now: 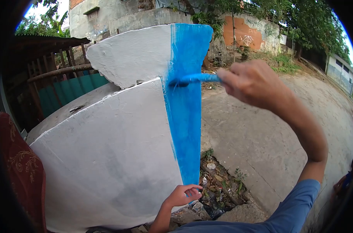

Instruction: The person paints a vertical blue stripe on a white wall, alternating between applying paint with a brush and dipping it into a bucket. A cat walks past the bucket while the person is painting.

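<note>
Outdoors beside a cracked concrete lane [258,136], a rough white-plastered wall [106,155] fills the left and centre of the frame. At upper centre the right hand [254,83] is closed around a blue-smeared paintbrush [196,79] — long axis level, bristles pointing left onto a glossy blue stripe [184,136]. At bottom centre the left hand [183,194] curls at the wall's edge — whether it grips anything cannot be told.

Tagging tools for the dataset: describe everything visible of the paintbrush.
The paintbrush is coated all over in bright blue paint, handle included, so its material cannot be told. It lies roughly level and is slightly motion-blurred. Its darker head end presses on the blue painted stripe of the white wall, near the upper slab's lower edge. The right hand grips the handle end in its fingers.
</note>
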`<move>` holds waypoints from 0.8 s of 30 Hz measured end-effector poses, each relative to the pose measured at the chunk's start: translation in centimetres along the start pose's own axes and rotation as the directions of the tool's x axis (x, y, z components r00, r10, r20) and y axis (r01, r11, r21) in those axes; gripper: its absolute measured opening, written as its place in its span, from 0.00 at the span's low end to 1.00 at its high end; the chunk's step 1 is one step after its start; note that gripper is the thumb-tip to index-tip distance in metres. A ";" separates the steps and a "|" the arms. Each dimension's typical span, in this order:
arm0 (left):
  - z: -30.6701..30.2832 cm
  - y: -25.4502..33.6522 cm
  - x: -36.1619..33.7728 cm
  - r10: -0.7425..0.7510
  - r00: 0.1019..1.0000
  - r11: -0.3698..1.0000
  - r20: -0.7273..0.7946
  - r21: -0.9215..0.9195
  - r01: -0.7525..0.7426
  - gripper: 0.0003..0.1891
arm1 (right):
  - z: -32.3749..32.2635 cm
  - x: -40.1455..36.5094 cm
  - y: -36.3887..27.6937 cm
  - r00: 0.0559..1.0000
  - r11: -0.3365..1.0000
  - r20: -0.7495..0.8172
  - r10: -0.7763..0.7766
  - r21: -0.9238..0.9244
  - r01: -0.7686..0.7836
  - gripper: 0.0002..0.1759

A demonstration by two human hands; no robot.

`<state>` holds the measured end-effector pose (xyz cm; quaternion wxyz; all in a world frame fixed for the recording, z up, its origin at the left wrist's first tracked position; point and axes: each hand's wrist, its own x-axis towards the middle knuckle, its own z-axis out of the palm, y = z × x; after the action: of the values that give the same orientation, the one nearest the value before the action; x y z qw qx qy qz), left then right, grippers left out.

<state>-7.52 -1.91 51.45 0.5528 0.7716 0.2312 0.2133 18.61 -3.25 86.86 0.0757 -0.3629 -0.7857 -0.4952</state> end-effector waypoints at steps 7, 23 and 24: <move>-0.1 -0.2 -0.9 -0.020 0.999 0.998 -0.031 -0.055 0.019 0.18 | -0.2 1.6 4.6 0.956 0.977 -0.277 0.097 -0.156 -0.144 0.07; -0.7 -0.4 -0.5 -0.023 1.000 1.000 -0.020 -0.011 0.023 0.17 | 2.2 -1.9 0.1 0.980 0.969 -0.148 0.133 -0.188 -0.160 0.06; -0.8 -0.5 -0.4 -0.023 1.000 1.000 -0.018 -0.014 0.022 0.18 | 2.0 -2.2 -0.8 0.988 0.977 -0.076 0.133 -0.155 -0.144 0.05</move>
<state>-8.36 -1.43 51.15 0.5582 0.7633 0.2435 0.2157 20.18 -2.89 84.18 0.1062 -0.4054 -0.7134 -0.5616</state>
